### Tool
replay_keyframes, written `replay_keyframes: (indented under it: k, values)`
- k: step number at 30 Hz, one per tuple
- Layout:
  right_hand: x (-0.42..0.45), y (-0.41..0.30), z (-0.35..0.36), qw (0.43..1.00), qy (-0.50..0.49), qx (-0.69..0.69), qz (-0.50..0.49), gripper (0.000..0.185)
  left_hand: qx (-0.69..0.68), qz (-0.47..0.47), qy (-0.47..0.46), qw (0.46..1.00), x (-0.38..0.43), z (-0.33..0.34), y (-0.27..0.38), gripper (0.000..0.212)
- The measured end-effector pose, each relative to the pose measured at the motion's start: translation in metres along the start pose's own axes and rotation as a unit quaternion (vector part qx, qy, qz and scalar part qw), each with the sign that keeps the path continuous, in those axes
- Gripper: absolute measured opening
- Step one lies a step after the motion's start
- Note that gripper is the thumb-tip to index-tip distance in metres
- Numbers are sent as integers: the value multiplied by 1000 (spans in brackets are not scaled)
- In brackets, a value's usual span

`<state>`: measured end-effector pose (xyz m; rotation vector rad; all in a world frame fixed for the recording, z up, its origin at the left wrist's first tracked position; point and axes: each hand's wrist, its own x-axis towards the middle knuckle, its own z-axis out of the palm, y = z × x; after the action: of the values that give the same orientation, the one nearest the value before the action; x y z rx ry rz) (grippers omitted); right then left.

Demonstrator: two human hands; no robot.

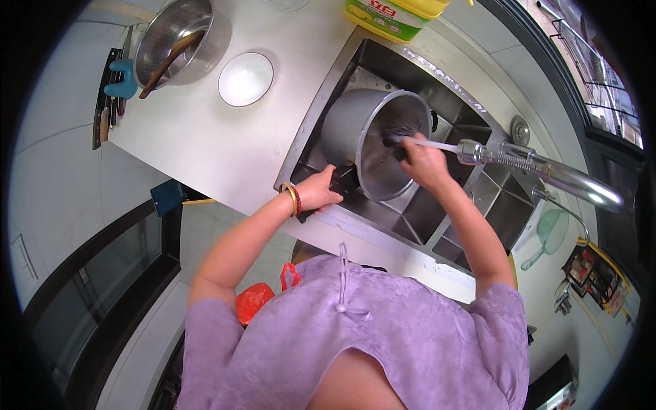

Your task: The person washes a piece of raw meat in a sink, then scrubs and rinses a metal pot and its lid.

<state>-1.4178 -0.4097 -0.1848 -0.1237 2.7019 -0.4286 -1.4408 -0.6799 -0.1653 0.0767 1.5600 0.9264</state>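
Observation:
A large grey metal pot [348, 115] lies tilted on its side in the stainless steel sink [312, 115], its mouth turned to the right. My left hand [319, 190] grips the pot's black handle [344, 179] at the near sink edge. At the pot's mouth, my right hand [426, 163] holds a dark bristly scrubber [397, 136], which is blurred. From the chrome faucet [471, 152] a stream of water runs onto my right hand and the scrubber. A short black side handle [434, 121] shows on the pot's far side.
A white bowl [246, 79] and a steel pot [218, 48] with a wooden utensil [171, 64] stand on the left counter. Knives [105, 102] hang at its edge. A yellow-green detergent container [392, 18] stands behind the sink; a green strainer [552, 233] lies right.

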Motion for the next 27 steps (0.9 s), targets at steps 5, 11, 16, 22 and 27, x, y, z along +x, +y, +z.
replay_keyframes:
  k: [5,11,16,22,27]
  values:
    - [70,65,116,964,79,-146,-206,31,65,10,26,997,5,18,-9,60]
    - [73,30,151,999,32,-25,-18,37,52,5,43,998,4,0,-8,69]
    - [31,-39,166,828,-157,538,32,38,101,49,61,992,10,12,-20,64]
    - [16,3,131,964,-234,-1,-126,32,215,124,99,964,11,18,-24,65]
    - [70,93,125,929,-86,-273,-236,34,134,58,71,987,16,20,-9,65]
